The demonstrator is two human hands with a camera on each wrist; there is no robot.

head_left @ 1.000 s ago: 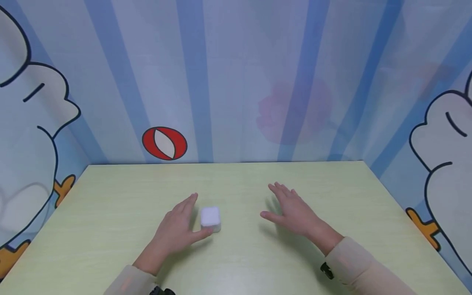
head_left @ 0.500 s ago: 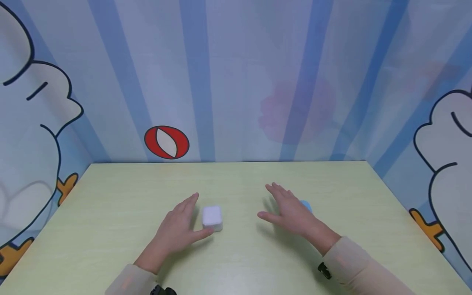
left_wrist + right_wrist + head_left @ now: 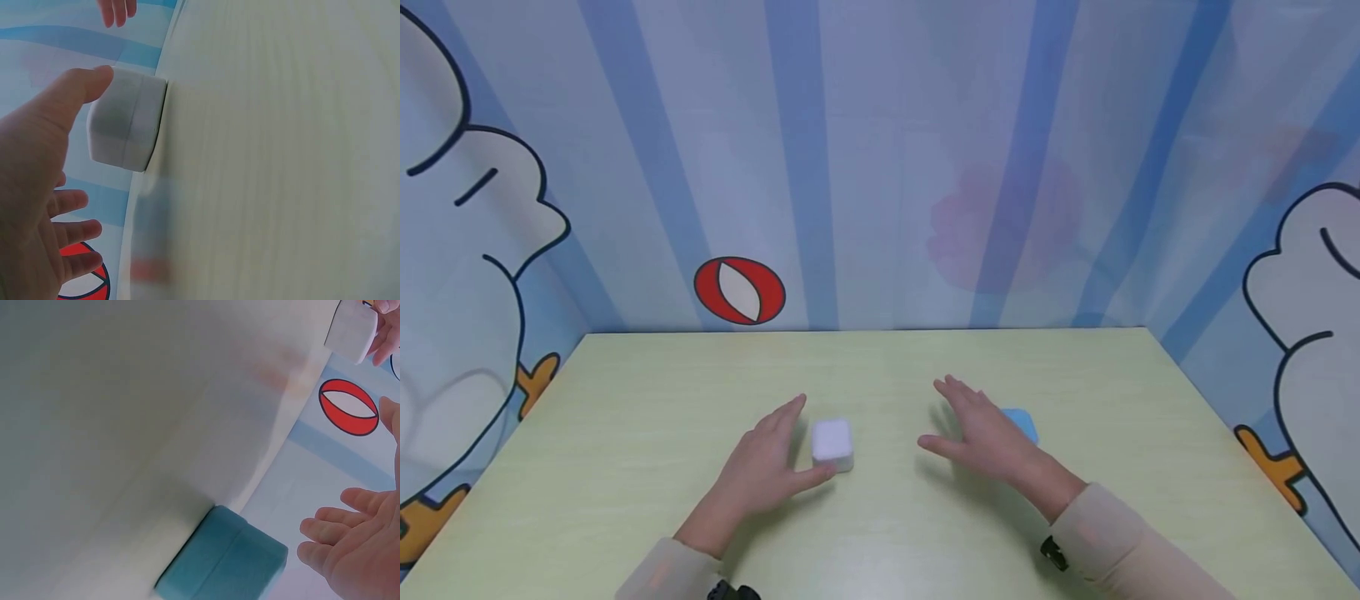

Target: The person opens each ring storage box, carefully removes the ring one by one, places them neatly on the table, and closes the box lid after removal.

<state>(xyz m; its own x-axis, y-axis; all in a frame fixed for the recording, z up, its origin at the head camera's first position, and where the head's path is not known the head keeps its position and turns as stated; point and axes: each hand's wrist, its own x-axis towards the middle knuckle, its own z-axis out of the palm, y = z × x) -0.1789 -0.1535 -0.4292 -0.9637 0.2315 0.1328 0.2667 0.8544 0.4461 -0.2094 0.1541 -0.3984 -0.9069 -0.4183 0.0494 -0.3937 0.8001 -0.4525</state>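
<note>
The seamed, round-cornered white box (image 3: 832, 443) sits square to the bench (image 3: 865, 542); the blue box (image 3: 222, 557) has an unclear long axis. Left hand (image 3: 758, 467) and right hand (image 3: 994, 437) spread, ungripping.

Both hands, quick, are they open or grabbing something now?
Bare left hand: open beside the white rounded cube, gripping nothing.
Bare right hand: open beside the blue rounded block, gripping nothing.

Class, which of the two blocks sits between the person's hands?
The white block, beside the left hand; the blue block lies beyond the right hand, partly hidden by it in the head view.
</note>
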